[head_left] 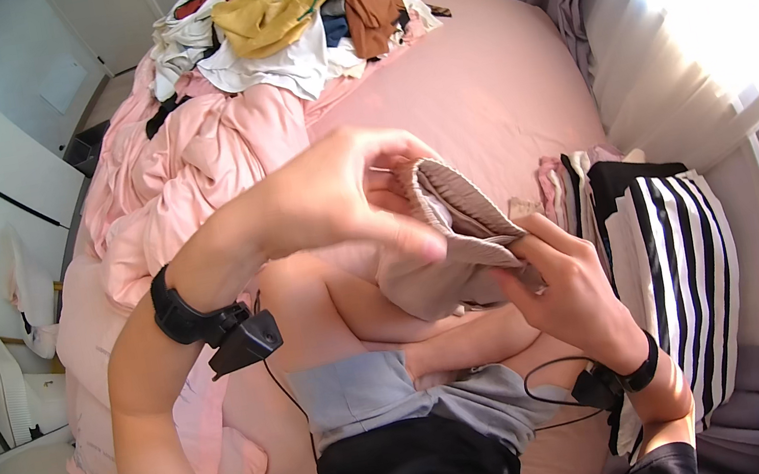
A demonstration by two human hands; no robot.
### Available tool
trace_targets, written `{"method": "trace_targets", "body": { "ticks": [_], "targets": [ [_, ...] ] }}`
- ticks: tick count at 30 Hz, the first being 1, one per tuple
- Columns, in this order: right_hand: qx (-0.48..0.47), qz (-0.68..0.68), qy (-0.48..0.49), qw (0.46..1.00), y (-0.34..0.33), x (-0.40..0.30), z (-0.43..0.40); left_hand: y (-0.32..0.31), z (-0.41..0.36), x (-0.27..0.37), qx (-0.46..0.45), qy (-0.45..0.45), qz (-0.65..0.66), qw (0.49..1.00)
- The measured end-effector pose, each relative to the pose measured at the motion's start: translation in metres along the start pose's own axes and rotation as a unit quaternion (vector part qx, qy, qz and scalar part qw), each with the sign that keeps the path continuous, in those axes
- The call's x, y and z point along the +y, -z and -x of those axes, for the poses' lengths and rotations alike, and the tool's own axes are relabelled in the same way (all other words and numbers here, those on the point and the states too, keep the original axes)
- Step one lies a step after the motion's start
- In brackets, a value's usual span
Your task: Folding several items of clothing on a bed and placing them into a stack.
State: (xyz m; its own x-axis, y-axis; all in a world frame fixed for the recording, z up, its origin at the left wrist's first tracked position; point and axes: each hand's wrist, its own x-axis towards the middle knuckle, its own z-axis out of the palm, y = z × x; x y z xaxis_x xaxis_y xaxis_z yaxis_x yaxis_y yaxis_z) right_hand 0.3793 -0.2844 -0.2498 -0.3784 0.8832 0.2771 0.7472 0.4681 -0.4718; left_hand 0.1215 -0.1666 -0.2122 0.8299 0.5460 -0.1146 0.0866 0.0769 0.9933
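Above my crossed legs, both hands hold a beige garment [440, 264] by its gathered, elastic-looking waistband. My left hand [373, 193] arches over the far left side of the band, fingers curled behind it and thumb in front. My right hand [559, 268] pinches the band's near right end between thumb and fingers. The band's opening gapes toward me and a pale patch shows inside. The lower part of the garment hangs down over my shins. My wrists wear black straps with small camera units, each trailing a thin cable.
A heap of mixed clothes [287, 28] lies at the bed's far end, beside a rumpled pink duvet [204, 160]. At my right stand folded clothes [568, 185] and a black-and-white striped fabric item [686, 292]. Beyond them are a sheer curtain [662, 43] and a window.
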Motion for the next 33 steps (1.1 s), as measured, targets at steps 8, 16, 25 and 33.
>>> {"method": "trace_targets", "body": {
  "ticks": [8, 16, 25, 33],
  "targets": [
    [-0.017, -0.086, -0.051, 0.995, 0.010, 0.008, 0.015, -0.043, 0.011, -0.026, 0.220, -0.174, -0.239, 0.930],
    [-0.068, -0.116, -0.011, 0.991, -0.014, 0.026, 0.022, -0.082, -0.002, -0.082, 0.314, -0.239, -0.103, 0.913],
    [-0.192, -0.013, 0.088, 0.977, -0.006, 0.003, 0.011, -0.066, -0.020, -0.085, 0.258, -0.349, -0.249, 0.866],
    [-0.086, -0.021, 0.013, 0.996, 0.010, -0.030, -0.022, -0.056, -0.022, -0.049, 0.266, -0.353, -0.156, 0.883]
  ]
}}
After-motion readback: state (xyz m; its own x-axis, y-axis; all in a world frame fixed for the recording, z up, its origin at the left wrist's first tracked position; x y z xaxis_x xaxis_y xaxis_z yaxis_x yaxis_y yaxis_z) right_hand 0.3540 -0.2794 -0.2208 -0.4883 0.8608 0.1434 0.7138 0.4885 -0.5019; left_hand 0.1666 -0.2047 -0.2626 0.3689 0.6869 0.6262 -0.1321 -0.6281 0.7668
